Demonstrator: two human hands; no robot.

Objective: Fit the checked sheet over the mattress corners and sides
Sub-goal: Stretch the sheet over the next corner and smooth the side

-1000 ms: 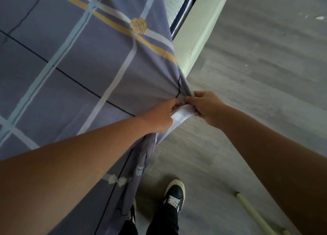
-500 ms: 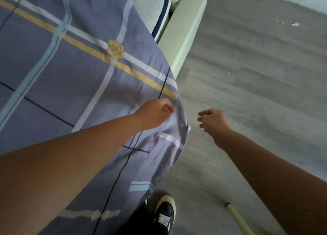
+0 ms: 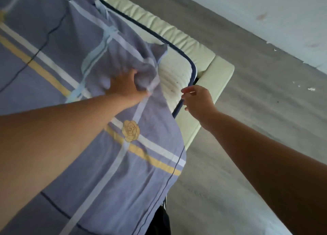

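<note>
Checked sheet (image 3: 85, 61), purple-grey cotton with pale blue, white and yellow stripes and a printed yellow rose, lies spread across most of the white quilted mattress with dark blue piping (image 3: 174, 75). One mattress corner is bare, ahead and to the right, where the sheet stops short in a bunched fold.

Left hand (image 3: 126, 85) is closed on that bunch, knuckles down, fabric gathered in the fist. Right hand (image 3: 197, 100) is loose and holds nothing, fingers slightly spread; it hovers at the piped mattress edge, though I cannot tell if it touches it. Hands are apart, with the strip of bare mattress between them.

The key relation: the loose sheet edge sits inboard of the bare corner, so the fabric has to travel away from the body and rightwards, towards the pale green padded bed frame (image 3: 219, 73). The left hand already has the cloth; the right is nearer the corner and better placed to lift or steady the mattress edge. Near side of the sheet already hangs over the mattress edge towards the grey wood-look floor (image 3: 256, 110).
</note>
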